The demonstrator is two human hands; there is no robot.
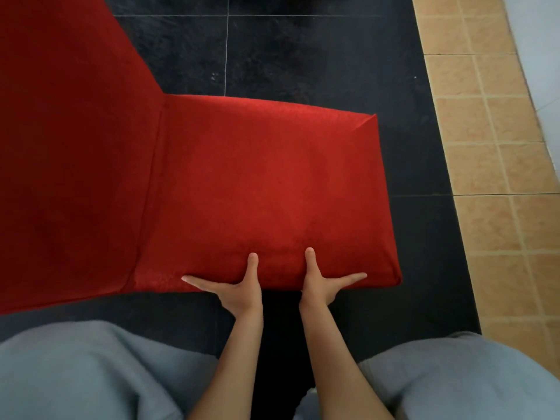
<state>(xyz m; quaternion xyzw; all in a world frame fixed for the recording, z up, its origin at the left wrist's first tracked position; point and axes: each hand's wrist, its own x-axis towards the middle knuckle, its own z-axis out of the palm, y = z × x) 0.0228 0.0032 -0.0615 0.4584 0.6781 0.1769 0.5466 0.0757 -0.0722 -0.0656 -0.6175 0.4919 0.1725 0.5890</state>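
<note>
left hand [241,287], right hand [321,286] — each grip clamps the red cloth [266,183] on black floor tiles [303,56].

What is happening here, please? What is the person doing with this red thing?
A person in grey trousers holds the near edge of a red padded mat with both hands. On the left hand and the right hand, the thumb lies on top and one finger stretches along the edge; the other fingers are hidden beneath. The mat lies on a dark tiled floor.
</note>
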